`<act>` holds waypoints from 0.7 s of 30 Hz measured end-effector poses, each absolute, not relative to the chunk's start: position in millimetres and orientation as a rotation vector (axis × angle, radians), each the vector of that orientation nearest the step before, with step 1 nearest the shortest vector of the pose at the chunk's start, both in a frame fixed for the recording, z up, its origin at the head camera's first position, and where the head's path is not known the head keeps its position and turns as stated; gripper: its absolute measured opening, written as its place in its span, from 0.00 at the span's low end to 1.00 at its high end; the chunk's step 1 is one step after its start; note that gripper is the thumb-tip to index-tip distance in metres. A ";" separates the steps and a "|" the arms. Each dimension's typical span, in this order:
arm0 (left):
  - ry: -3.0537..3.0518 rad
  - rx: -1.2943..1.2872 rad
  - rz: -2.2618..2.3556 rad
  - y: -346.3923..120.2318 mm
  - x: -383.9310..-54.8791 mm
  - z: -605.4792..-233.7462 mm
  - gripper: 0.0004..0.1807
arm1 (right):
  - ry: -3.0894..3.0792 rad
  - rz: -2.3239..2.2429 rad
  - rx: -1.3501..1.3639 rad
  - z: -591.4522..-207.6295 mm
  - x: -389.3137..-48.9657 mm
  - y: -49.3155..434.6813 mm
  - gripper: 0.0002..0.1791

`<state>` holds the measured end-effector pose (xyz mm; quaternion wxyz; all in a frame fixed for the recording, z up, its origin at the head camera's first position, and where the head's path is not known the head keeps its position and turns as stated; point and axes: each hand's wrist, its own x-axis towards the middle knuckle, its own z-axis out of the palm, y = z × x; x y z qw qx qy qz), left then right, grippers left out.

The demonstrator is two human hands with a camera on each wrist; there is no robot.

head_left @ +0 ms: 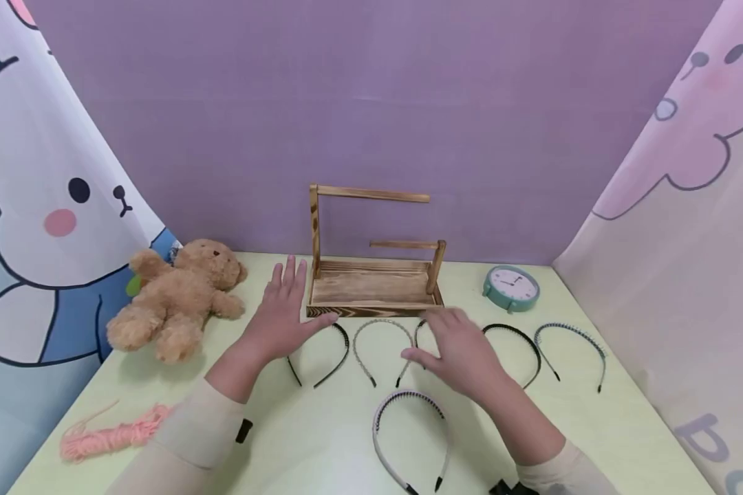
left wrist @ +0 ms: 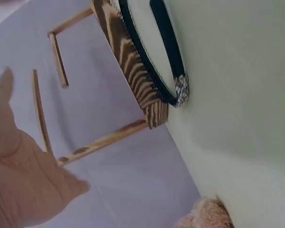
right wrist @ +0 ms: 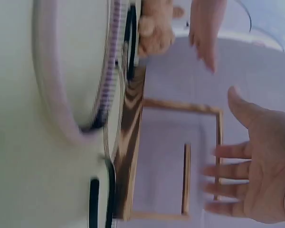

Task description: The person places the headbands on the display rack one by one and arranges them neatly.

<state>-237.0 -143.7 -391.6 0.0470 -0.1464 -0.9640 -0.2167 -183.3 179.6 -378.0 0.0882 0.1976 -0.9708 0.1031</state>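
My left hand [head_left: 280, 315] hovers with fingers extended, left of the wooden rack [head_left: 371, 311] and near a black headband [head_left: 348, 344]. My right hand [head_left: 461, 352] is held above the table, fingers extended and holding nothing. It partly covers a dark headband [head_left: 417, 331]. Between the hands lies a pale beaded headband [head_left: 355, 344]. Nearer the front rests a pale lilac headband [head_left: 376, 447] with dark inner teeth, also seen close up as a lilac band [right wrist: 52, 71] in the right wrist view. Another black headband [head_left: 535, 350] and a bluish headband [head_left: 600, 349] lie at the right.
A brown teddy bear [head_left: 179, 299] lies at the left rear, with a pink yarn bundle [head_left: 114, 434] in front of it. The green-rimmed clock [head_left: 511, 289] stands right of the rack. Purple cloth [head_left: 371, 103] backs the pale table [head_left: 309, 440], and patterned curtains flank it.
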 end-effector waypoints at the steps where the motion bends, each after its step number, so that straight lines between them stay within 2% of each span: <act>1: -2.961 -0.445 -0.719 -145.7 -242.1 -390.9 0.61 | -2.920 0.332 0.622 -379.0 -178.7 175.7 0.41; 3: -2.998 -0.440 -0.809 -150.0 -253.4 -391.1 0.60 | -3.016 0.363 0.709 -383.3 -168.6 167.4 0.33; 5: -3.027 -0.438 -0.888 -153.7 -265.1 -391.8 0.59 | -3.145 0.350 0.793 -390.6 -158.3 158.7 0.30; 15: -3.184 -0.400 -1.051 -156.9 -302.1 -405.6 0.64 | -3.418 0.197 0.963 -423.7 -125.0 120.8 0.34; 21: -3.250 -0.401 -1.049 -153.8 -311.0 -409.1 0.62 | -3.585 0.368 0.935 -423.1 -117.1 114.6 0.18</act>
